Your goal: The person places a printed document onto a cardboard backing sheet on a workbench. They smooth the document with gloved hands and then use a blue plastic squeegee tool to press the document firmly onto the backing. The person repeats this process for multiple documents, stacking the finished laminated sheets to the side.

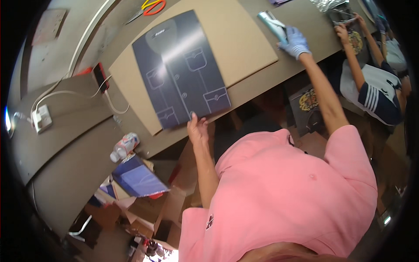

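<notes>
A dark navy printed sheet, drawn like a jacket front with pockets and buttons, lies on a larger tan board on the table. My bare left hand is at the sheet's near edge, its thumb over the edge and its fingers curled beside it. At the right, my right hand, in a pale blue glove, is closed around a long teal and silver-white object. Its exact kind does not show. That object lies close to the tabletop beyond the tan board's right edge.
Orange-and-yellow-handled scissors lie at the far left. A red-edged phone, cable, white power strip and plastic bottle are along the left. Open cardboard boxes stand below. Another person's hands work at the far right.
</notes>
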A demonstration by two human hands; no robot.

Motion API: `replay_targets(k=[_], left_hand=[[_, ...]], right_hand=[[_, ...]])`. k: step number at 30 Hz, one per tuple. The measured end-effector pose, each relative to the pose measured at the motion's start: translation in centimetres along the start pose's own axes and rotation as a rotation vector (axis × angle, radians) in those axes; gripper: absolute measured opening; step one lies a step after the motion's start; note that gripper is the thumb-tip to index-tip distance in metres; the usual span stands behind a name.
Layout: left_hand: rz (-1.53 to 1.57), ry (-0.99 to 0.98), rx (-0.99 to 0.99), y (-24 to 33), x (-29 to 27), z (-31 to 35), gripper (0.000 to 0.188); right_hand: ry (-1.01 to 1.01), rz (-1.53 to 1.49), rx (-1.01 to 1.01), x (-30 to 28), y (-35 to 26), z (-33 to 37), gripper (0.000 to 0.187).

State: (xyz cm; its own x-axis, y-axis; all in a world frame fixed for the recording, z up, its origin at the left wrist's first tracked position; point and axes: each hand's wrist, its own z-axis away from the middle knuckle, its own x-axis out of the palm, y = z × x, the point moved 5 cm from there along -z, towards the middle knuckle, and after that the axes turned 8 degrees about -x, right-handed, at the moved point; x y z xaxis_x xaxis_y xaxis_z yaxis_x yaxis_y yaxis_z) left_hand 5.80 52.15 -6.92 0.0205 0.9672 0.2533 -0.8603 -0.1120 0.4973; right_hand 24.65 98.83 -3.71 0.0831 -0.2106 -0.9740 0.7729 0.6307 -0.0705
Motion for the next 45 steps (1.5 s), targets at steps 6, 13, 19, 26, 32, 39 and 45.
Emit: replay_targets(k=[6, 13, 19, 26, 32, 39, 45], left_hand=[[0.071, -0.068, 0.025, 0.6, 0.5, -1.1, 0.021], [0.112, -0.177, -0.024, -0.4, 2.0, -2.1, 0.012], [0.128, -0.227, -0.016, -1.3, 4.4, -1.1, 0.015], [-0.093, -0.187, -0.005, -2.1, 4.7, -1.4, 0.023], [-0.025, -0.166, -0.016, -2.6, 5.2, -0.6, 0.021], [-0.023, -0.202, -0.017, -2.8, 6.0, 0.4, 0.020], [-0.005, -0.236, -0.065, -3.5, 6.0, -0.2, 0.016]], right_hand=[[-0.205, -0.099, 0.215, -2.1, -0.9, 1.1, 0.065], [-0.678, -2.246, 0.102, 1.8, -4.9, 13.4, 0.059], [-1.046, -2.628, 0.306, 3.1, -15.3, 22.6, 0.062], [-0.831, -2.060, 0.220, 7.0, -20.8, 26.0, 0.060], [-0.558, -1.614, 0.132, 6.7, -23.2, 24.5, 0.043], [-0.472, -1.301, 0.090, 4.7, -24.4, 22.3, 0.041], [-0.539, -1.252, 0.223, 4.7, -24.8, 22.3, 0.038]])
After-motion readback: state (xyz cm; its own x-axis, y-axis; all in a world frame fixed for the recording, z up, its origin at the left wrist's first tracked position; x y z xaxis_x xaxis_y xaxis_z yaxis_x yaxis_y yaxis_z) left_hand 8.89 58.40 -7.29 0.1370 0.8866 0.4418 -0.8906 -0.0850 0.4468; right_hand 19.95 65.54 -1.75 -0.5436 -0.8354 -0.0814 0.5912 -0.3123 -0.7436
